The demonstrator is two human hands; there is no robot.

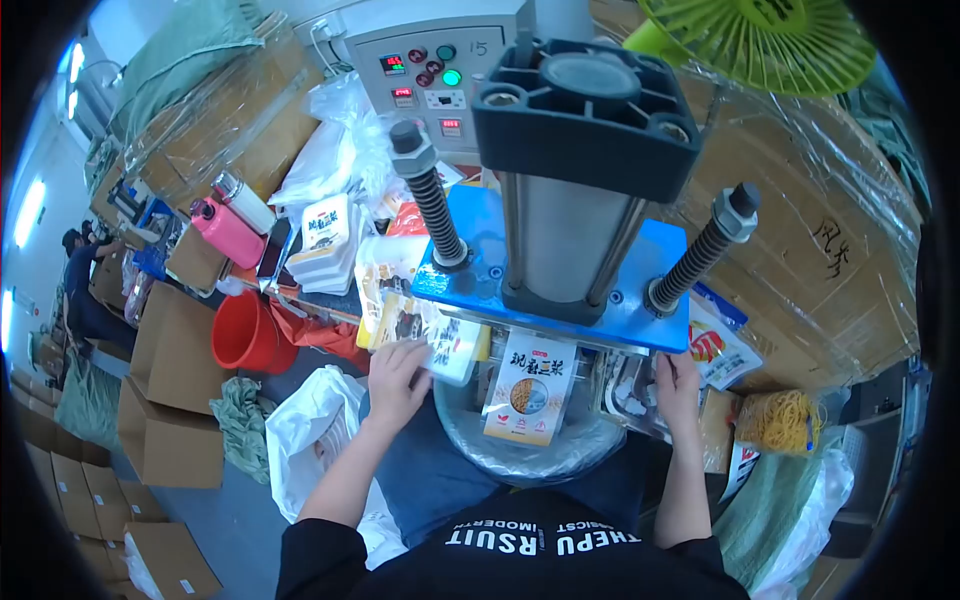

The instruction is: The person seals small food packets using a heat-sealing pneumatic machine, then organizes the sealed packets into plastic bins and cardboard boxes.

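A press with a blue plate (pixel 650 250) and a large cylinder stands before me. Below its front edge, a printed white pouch (pixel 530 385) with a round picture of grains lies over a basin (pixel 480 452) lined with clear plastic. At the left of the press, my left hand (pixel 400 380) has its fingers closed on the near edge of another printed pouch (pixel 455 352), beside more packaging. My right hand (pixel 680 388) is at the right end of the press, next to a shiny tray (pixel 632 385). Its fingers are curled together; what they grip is hidden.
Behind the press is a control box (pixel 440 75) with lit buttons. White pouches (pixel 325 240) are stacked at the left, near a pink bottle (pixel 228 235) and a red bucket (pixel 250 335). Rubber bands (pixel 780 422) fill a container at right. Another person (pixel 90 290) works far left.
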